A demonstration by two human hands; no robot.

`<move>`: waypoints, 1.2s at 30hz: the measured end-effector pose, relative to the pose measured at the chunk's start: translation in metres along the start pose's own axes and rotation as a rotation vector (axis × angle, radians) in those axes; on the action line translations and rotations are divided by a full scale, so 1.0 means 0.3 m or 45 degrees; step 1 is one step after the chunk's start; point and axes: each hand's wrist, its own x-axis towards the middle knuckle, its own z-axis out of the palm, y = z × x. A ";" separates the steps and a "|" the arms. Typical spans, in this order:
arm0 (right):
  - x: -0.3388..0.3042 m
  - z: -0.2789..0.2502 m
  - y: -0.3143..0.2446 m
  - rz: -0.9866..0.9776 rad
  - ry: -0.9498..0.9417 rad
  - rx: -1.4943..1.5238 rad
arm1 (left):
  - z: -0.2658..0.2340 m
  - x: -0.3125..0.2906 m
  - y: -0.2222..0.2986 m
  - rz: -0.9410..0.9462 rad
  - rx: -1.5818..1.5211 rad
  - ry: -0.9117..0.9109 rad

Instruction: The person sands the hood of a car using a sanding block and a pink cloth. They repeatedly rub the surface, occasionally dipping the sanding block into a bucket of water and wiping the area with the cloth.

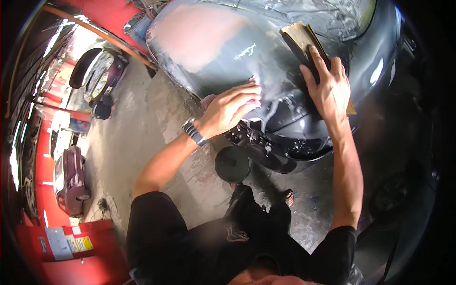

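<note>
Wet and streaked with whitish liquid, a dark car body panel point(273, 90) curves across the upper middle, with a pinkish patch point(202, 35) on its left part. My left hand point(228, 109) presses a crumpled pink cloth point(207, 101) against the panel's near edge, its fingers closed over it. On the right, my right hand point(330, 90) grips a long sanding block point(299, 40) with a tan, worn face, held flat along the panel. The block's middle is hidden under my palm and fingers.
Below the panel's edge a dark round bucket point(232, 164) stands on the concrete floor point(128, 128), close to my feet. Another dark car point(394, 194) is at the right. Farther left are a maroon car point(71, 183) and a red wall panel point(90, 266).
</note>
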 end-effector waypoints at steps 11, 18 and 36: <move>-1.197 -0.387 0.399 0.834 -0.133 0.403 | 0.328 -0.596 0.278 -1.106 0.243 0.632; -2.007 -0.424 0.533 1.717 -0.525 0.346 | 0.755 -0.921 0.289 -1.799 -0.421 1.200; -2.227 -0.080 0.261 2.882 -0.977 1.626 | 1.362 -1.051 0.513 -1.247 -0.609 -0.269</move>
